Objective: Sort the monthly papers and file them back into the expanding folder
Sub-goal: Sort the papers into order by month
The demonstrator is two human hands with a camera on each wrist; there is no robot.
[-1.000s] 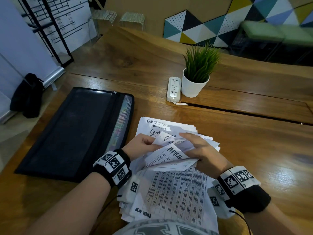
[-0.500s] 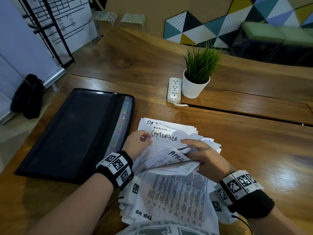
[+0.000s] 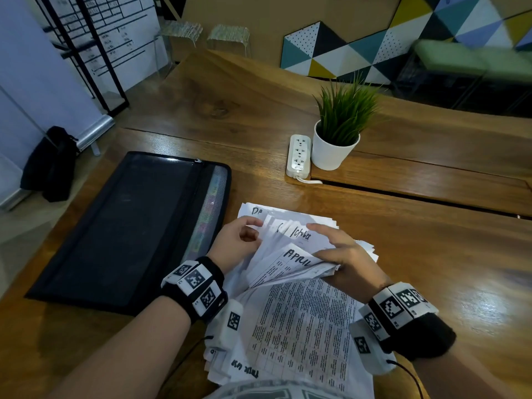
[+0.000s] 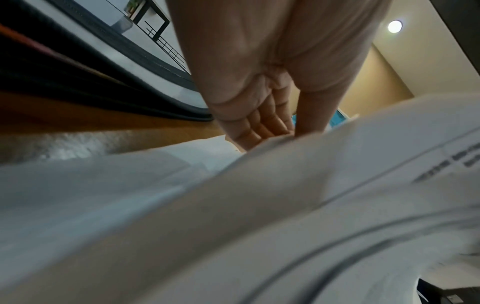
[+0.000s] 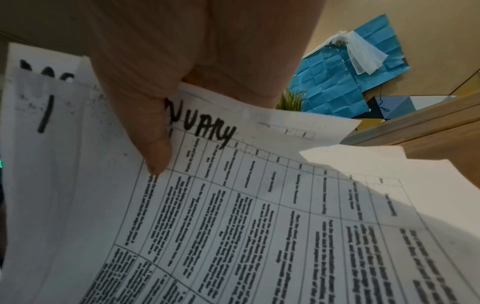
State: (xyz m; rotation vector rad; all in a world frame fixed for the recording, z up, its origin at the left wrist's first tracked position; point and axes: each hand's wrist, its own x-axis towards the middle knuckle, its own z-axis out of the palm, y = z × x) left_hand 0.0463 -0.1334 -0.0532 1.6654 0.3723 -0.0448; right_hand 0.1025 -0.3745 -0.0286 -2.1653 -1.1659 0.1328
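Papers: while we leaf through them, the papers [image 3: 290, 321] lie stacked on the tabletop [image 3: 431, 254], right of the folder [image 3: 129, 226].
Left hand [image 3: 236, 243]: fingers pinch a sheet's edge.
Right hand [image 3: 342, 260]: fingers and thumb hold lifted sheets.

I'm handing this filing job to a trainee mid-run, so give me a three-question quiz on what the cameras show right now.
1. True or false: the expanding folder stands upright on the table.
2. Which month is handwritten on the bent sheet that the right hand grips? A) April B) June C) March
3. Fill in: the left hand pinches sheets at the far end of the paper stack, beside a sheet marked ____.

Key
1. False: it lies flat, left of the papers.
2. A.
3. October, its first letter hidden.
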